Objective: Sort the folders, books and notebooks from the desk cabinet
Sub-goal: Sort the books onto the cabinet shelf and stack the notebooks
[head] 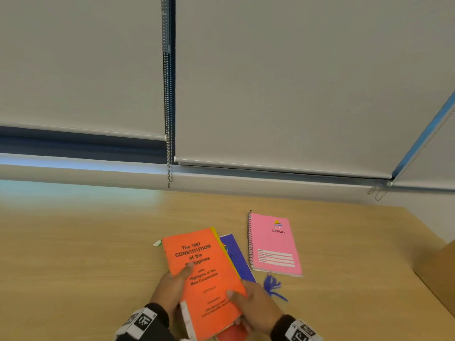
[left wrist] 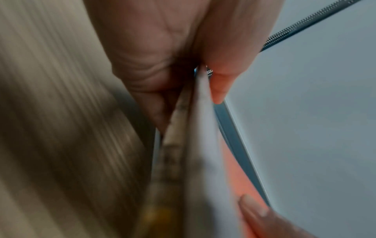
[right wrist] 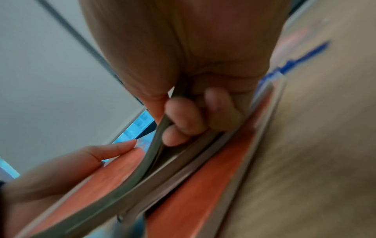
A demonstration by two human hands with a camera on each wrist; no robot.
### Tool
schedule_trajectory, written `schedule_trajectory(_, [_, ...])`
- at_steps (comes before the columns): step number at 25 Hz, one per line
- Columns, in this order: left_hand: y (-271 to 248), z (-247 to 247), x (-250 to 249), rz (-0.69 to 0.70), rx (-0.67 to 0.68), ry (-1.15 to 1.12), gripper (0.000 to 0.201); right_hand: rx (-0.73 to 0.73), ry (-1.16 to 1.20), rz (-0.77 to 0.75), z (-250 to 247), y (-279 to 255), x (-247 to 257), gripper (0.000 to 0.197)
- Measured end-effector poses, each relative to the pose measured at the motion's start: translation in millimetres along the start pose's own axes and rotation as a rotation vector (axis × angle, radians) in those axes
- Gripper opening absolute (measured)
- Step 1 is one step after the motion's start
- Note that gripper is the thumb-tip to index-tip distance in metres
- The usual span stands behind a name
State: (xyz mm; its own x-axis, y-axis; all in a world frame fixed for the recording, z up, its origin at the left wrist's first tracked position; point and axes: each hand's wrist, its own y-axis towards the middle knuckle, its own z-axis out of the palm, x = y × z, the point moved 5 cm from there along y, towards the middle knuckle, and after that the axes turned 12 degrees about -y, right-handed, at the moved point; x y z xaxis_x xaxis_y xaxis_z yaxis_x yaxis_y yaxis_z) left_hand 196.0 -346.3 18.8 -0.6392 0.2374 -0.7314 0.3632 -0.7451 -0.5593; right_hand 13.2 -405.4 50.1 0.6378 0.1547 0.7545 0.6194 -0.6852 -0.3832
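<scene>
The orange book [head: 205,276], titled "The 1987 Constitution of the Philippines", lay topmost on a small stack near the front edge of the wooden worktop [head: 81,254], tilted with its top toward the far left. Under it showed a yellow edge [head: 222,247] and a blue book [head: 236,257] jutting out on the right, and a red cover [head: 231,334] peeped out at the near end.

The left hand [head: 172,289] reached in from the lower left; its grip was closed on the book's left edge, thumb pressed flat on the cover and fingers curled beneath. The right hand [head: 256,303] came from the lower right and its grip was likewise closed on the book's near right corner, thumb on top. The right wrist view showed its fingers [right wrist: 183,116] curled under the bent cover, lifting it off the pages below. Both wrists wore bands with black-and-white markers.

Just right of the stack, apart from it, lay a pink spiral notebook [head: 274,244], flat, its coil on the left. A blue tassel [head: 272,285] lay between the notebook and the right hand. Pale roller blinds [head: 283,82] hung behind the worktop.
</scene>
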Motion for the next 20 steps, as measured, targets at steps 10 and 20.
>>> schedule_trajectory(10, [-73,20,-70,0.490,0.208,0.185,0.021,-0.133,0.373,-0.128,-17,-7,75,0.042])
schedule_trajectory(20, [-113,-92,-46,0.472,-0.037,0.111,0.028,-0.329,0.257,-0.174,104,3,75,0.071])
